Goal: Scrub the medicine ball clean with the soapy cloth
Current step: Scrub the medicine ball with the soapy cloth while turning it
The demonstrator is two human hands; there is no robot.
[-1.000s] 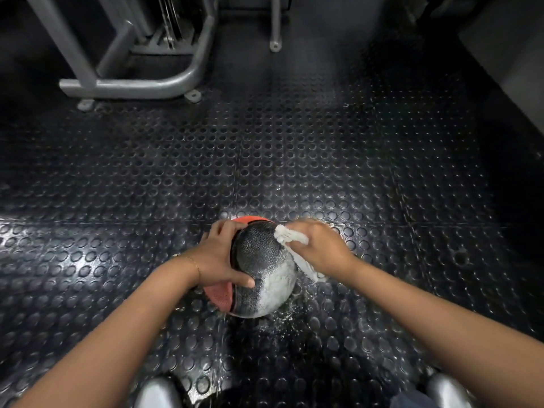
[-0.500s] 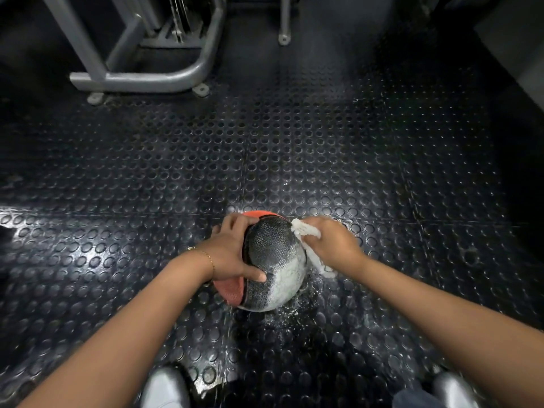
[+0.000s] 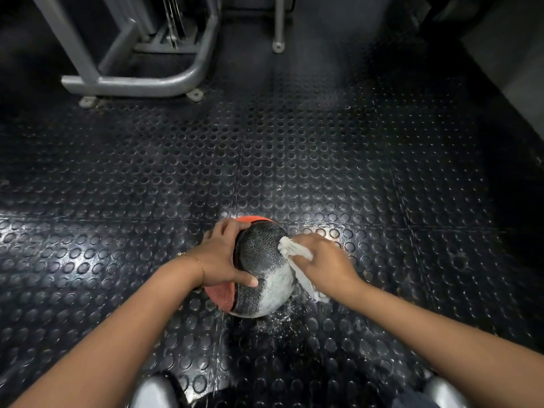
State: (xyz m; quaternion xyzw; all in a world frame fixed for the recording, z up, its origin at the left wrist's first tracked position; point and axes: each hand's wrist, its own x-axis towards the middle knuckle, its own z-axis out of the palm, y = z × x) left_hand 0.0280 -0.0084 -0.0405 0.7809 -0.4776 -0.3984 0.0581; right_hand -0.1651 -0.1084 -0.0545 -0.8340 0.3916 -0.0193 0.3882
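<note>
item 1: medicine ball [image 3: 259, 269]: black textured panel facing up, orange panels at the far top and the near left; a white soapy film covers its lower right part; sits on the studded rubber floor [image 3: 323, 160], low in the centre of the view, between the two hands

item 2: left hand [image 3: 220, 260]: clasps the ball's left side; fingers curled over the top edge, close together; thumb [image 3: 250, 280] stretched across the near face and pressed onto the black panel; thin gold bracelet [image 3: 200, 265] at the wrist

item 3: right hand [image 3: 326, 266]: on the ball's right side, back of the hand up; fingers bent and clamped round the cloth, holding it against the ball's upper right surface

item 4: white cloth [image 3: 294, 250]: bunched; one end sticks out past the fingers onto the black panel, the other trails under the wrist down to the floor just beside the ball

item 5: suds [image 3: 282, 319]: white flecks scattered on the floor just near of and right of the ball

item 6: grey machine frame [image 3: 141, 83]: tubular base with round feet, far left, well apart from the ball; a separate thin grey post [image 3: 278, 25] stands to its right

item 7: two grey shoe toes [image 3: 153, 391], at the bottom edge, one under each forearm
</note>
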